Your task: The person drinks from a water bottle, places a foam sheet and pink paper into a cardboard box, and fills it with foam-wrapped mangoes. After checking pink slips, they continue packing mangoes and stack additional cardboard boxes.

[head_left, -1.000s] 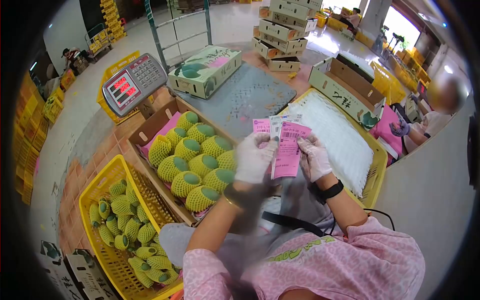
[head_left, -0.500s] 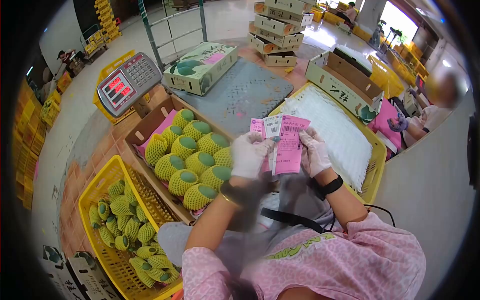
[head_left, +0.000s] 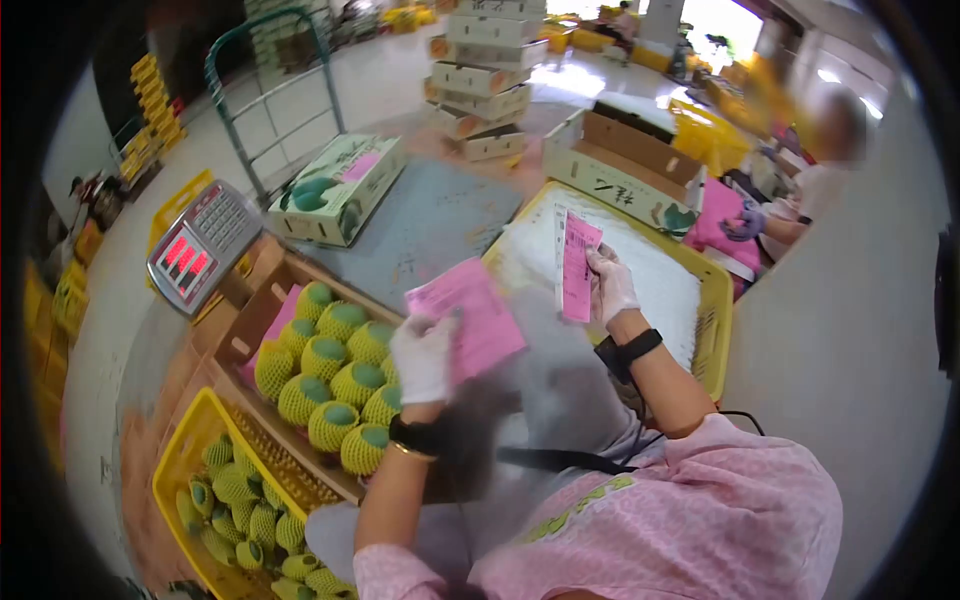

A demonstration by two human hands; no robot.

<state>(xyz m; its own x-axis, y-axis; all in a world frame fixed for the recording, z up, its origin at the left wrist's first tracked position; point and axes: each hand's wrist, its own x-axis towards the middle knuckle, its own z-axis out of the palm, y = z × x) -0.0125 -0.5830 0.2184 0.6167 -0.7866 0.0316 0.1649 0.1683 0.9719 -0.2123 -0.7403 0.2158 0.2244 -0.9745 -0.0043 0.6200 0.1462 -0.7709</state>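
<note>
In my gloved left hand (head_left: 422, 362) is a pink label slip (head_left: 488, 312), pinched at its lower left side and blurred by motion. My gloved right hand (head_left: 612, 286) pinches a narrower pink barcode label (head_left: 579, 272), with a white printed slip (head_left: 560, 232) behind it. Below and left of my left hand, a cardboard box (head_left: 236, 332) holds rows of green mangoes (head_left: 341, 362) in yellow-green foam nets. Under my right hand, white foam netting (head_left: 655, 305) fills a yellow crate (head_left: 722, 335).
A digital scale (head_left: 205, 245) with red digits stands at the left. Lower left, a yellow basket (head_left: 178, 438) holds more netted mangoes. Ahead are a closed mango carton (head_left: 340, 188), an open carton (head_left: 622, 182) and stacked cartons (head_left: 487, 78). At right is another person's gloved hand (head_left: 742, 226).
My hands have moved apart: the left has drawn a pink slip left toward the mangoes, the right keeps a pink label and a white slip. The whole view has shifted.
</note>
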